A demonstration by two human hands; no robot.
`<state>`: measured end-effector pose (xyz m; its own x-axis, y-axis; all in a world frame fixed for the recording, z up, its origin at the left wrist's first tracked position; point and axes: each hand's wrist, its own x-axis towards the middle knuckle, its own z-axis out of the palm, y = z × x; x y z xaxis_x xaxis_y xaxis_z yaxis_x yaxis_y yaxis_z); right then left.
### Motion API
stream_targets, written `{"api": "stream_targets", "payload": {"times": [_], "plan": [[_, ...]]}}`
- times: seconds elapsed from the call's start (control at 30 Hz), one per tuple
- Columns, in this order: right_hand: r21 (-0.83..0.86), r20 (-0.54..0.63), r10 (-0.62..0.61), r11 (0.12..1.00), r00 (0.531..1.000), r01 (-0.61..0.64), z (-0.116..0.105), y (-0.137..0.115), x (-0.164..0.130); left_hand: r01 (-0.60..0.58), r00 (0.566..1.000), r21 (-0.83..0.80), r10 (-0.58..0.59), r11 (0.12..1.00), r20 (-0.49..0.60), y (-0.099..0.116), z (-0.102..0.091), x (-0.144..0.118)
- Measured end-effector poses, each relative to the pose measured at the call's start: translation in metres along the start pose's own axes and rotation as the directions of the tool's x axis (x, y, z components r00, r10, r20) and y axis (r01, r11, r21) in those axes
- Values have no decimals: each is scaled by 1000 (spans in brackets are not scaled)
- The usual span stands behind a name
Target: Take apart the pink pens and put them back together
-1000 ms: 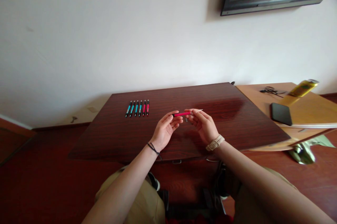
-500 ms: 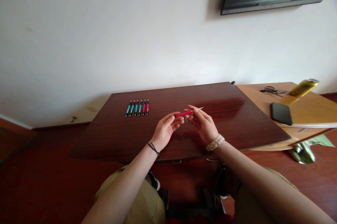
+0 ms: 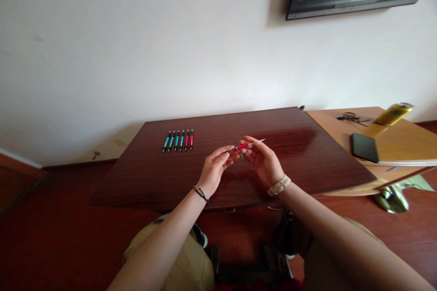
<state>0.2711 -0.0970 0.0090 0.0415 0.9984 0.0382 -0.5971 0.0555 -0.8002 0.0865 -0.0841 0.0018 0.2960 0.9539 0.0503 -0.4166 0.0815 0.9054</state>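
1 red pen (image 3: 241,146) pinched between left hand (image 3: 214,171) and right hand (image 3: 262,160); 6 pens (image 3: 178,140) in row on counter (image 3: 300,154): 4 blue, 2 red.

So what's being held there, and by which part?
A slim red pen barrel: the left hand pinches its dark left end, and the right hand grips near the thin pale refill sticking out.

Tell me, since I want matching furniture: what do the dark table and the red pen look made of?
Table: dark reddish wood or wood-look laminate, glossy; grain streaks and a light sheen show. Red pen: probably plastic, bright uniform colour; its pale thin tip is too small to judge.
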Motion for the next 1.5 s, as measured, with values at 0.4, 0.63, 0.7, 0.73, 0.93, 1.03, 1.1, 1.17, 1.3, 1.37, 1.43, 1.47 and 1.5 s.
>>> {"api": "stream_targets", "payload": {"times": [0.4,0.63,0.7,0.73,0.93,1.03,1.1,1.17,1.3,1.37,1.43,1.47,1.5], "plan": [[-142,-31,-58,988,998,54,4,0,-3,3,998,172,8,985,-62,0,-4,2],[-79,17,-25,997,1000,26,5,-2,-4,31,999,174,-30,984,-10,2,-6,1],[-59,34,-8,998,999,10,5,-2,-4,29,999,187,-25,982,-22,2,-7,2],[-55,38,-4,998,999,6,6,-2,-4,24,999,189,-19,982,-30,1,-7,2],[-131,47,-18,991,999,24,4,-1,-3,5,999,231,6,973,-47,4,-6,2],[-371,132,-29,925,991,77,4,0,-4,-31,998,342,11,939,58,7,-2,1],[-536,219,-54,828,974,166,4,0,-4,-60,991,384,9,921,134,6,0,0],[-616,280,-94,746,956,254,4,-1,-4,-73,987,397,10,915,158,5,1,-1],[-650,235,-166,706,958,282,-2,-7,0,-47,994,368,8,929,105,2,-1,0],[-678,184,-219,677,958,285,-8,-10,5,-20,996,322,-9,947,89,3,-3,0],[-745,193,-266,587,944,318,-16,-11,11,-4,996,265,-21,964,91,3,-5,1],[-787,233,-274,510,933,347,-20,-11,14,-2,995,241,-22,970,96,3,-5,1],[-827,290,-273,410,917,383,-24,-9,17,-2,995,223,-21,975,100,3,-5,1]]}}
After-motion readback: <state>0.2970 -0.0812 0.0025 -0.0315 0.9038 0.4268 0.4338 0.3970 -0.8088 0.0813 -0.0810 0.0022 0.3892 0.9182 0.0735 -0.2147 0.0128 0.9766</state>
